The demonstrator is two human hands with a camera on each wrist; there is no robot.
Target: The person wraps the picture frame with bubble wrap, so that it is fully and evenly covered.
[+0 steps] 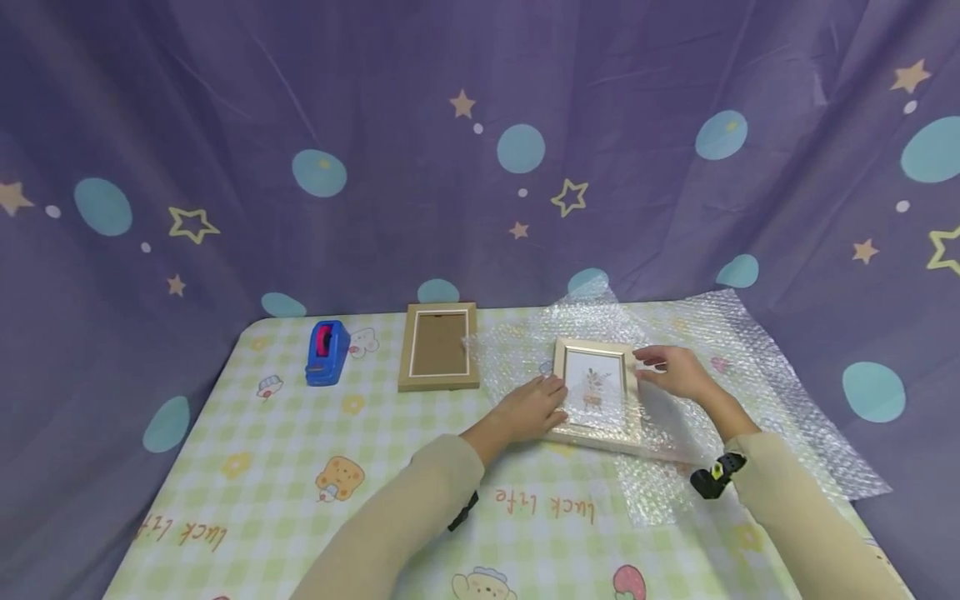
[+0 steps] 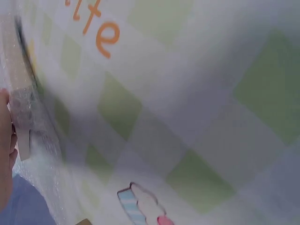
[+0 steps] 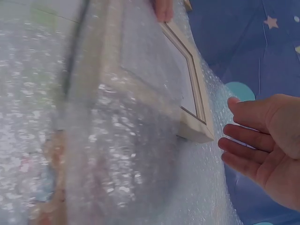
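Observation:
A light wooden picture frame [image 1: 632,408] with a plant print lies face up on a sheet of bubble wrap [image 1: 667,492], part of which overlaps its lower side. My left hand [image 1: 527,408] holds the frame's left edge, fingertips over the border; bubble wrap shows around its bent fingers [image 2: 5,140] in the left wrist view. At the frame's upper right side is my right hand [image 1: 673,372], fingers loosely spread. The right wrist view shows that hand's fingers [image 3: 248,136] apart from the frame corner, with nothing between them.
A second, brown-backed frame [image 1: 440,382] lies at the back middle of the table. Left of it stands a blue tape dispenser [image 1: 327,354] with a red core. Bubble wrap overhangs the table's right edge [image 1: 862,492]. A purple curtain [image 1: 390,225] hangs behind.

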